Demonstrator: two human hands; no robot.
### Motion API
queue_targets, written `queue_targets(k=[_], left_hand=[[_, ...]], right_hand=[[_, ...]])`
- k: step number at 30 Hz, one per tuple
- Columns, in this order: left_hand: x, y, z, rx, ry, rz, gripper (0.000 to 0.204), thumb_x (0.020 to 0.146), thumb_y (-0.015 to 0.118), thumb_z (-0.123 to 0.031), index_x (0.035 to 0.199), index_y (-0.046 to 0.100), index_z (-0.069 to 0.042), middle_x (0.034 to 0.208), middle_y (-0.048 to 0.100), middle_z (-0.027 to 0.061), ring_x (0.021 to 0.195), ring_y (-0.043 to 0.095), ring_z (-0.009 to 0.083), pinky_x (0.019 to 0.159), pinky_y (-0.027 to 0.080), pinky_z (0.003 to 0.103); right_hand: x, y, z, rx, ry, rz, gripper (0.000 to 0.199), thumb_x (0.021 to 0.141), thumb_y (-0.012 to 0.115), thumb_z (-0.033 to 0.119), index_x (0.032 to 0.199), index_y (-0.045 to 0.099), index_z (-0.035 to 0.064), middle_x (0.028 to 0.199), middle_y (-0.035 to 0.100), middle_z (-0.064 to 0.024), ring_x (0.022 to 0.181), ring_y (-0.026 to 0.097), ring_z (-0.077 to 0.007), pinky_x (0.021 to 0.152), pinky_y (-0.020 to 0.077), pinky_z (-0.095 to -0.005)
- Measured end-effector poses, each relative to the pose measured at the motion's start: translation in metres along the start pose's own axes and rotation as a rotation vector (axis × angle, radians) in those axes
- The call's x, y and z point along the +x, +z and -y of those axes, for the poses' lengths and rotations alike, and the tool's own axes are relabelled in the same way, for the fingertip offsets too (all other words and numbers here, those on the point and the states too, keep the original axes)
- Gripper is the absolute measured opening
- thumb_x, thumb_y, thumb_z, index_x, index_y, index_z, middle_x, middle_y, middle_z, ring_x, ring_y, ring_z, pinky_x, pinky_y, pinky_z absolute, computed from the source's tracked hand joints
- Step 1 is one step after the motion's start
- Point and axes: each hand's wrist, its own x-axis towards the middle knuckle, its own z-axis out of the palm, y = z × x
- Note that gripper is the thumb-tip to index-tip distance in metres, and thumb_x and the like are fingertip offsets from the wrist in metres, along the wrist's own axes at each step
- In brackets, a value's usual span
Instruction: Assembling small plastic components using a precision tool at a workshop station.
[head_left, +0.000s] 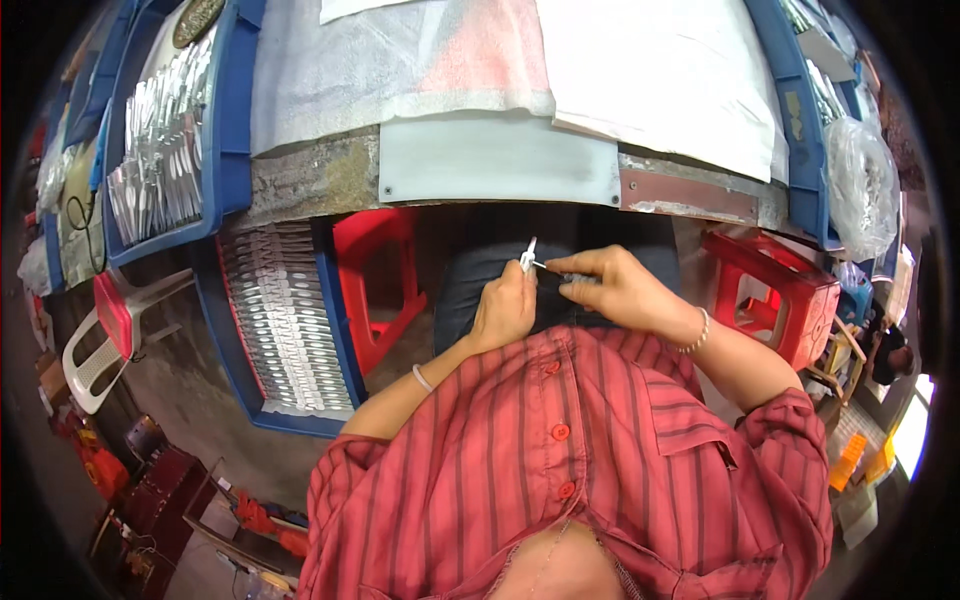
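bench (500,160): grey plate edge above the lap, cloth and white sheets on top.
blue trays (285,320): at the person's left, filled with rows of small metal parts.
red stools (770,290): one on each side of the knees.
left hand (505,310): closed around a small white piece (528,255), which sticks up above the fingers.
right hand (620,290): pinched shut on a thin metal tool (560,270), tip touching the piece.

the desk (330,180), worn at its edge, carries white foam sheets (400,60), a grey board (500,160) and blue trays (235,110) of silver packets (160,150).
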Motion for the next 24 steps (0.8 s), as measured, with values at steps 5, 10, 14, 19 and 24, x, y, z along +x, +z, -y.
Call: queue_targets(k=[5, 10, 14, 19, 24], left_hand=[[-0.009, -0.007, -0.005, -0.439, -0.258, 0.07, 0.025, 0.1, 0.046, -0.023, 0.085, 0.053, -0.005, 0.059, 0.041, -0.0051, 0.047, 0.034, 0.0019, 0.041, 0.027, 0.021], [-0.008, -0.015, -0.018, -0.543, -0.389, 0.132, 0.025, 0.101, 0.045, -0.023, 0.086, 0.053, -0.004, 0.057, 0.04, -0.004, 0.045, 0.035, 0.0036, 0.041, 0.027, 0.022], [-0.009, -0.014, -0.017, -0.518, -0.387, 0.137, 0.025, 0.101, 0.045, -0.022, 0.086, 0.053, -0.004, 0.057, 0.041, -0.0036, 0.046, 0.036, 0.004, 0.041, 0.028, 0.022], [-0.01, -0.007, -0.013, -0.383, -0.278, 0.071, 0.025, 0.1, 0.045, -0.021, 0.084, 0.053, -0.003, 0.057, 0.044, -0.0015, 0.046, 0.04, 0.0053, 0.042, 0.032, 0.023], [-0.008, -0.008, -0.018, -0.159, -0.172, 0.02, 0.02, 0.097, 0.047, -0.014, 0.085, 0.054, 0.001, 0.069, 0.059, 0.0218, 0.065, 0.062, 0.0407, 0.057, 0.046, 0.044]], right_hand=[[-0.034, -0.001, 0.021, -0.579, -0.327, -0.07, 0.04, 0.08, 0.06, 0.0, 0.119, 0.051, -0.0007, 0.102, 0.052, -0.0187, 0.083, 0.059, -0.0373, 0.069, 0.0501, -0.0415], [-0.04, 0.007, 0.014, -0.601, -0.365, -0.118, 0.04, 0.08, 0.061, -0.001, 0.119, 0.053, -0.0011, 0.101, 0.053, -0.0186, 0.08, 0.059, -0.0363, 0.069, 0.0505, -0.0409], [-0.038, 0.009, 0.007, -0.605, -0.363, -0.132, 0.039, 0.081, 0.061, -0.001, 0.119, 0.054, -0.001, 0.102, 0.053, -0.0183, 0.08, 0.059, -0.0353, 0.069, 0.051, -0.0405], [-0.032, 0.008, -0.001, -0.557, -0.399, -0.147, 0.036, 0.083, 0.059, 0.0, 0.119, 0.054, -0.002, 0.096, 0.055, -0.0168, 0.075, 0.059, -0.0308, 0.064, 0.0499, -0.0364], [-0.008, -0.015, 0.003, 0.595, 0.431, 0.032, 0.026, 0.091, 0.051, 0.007, 0.114, 0.059, -0.0022, 0.084, 0.061, -0.0078, 0.049, 0.043, -0.006, 0.042, 0.0347, -0.0226]])
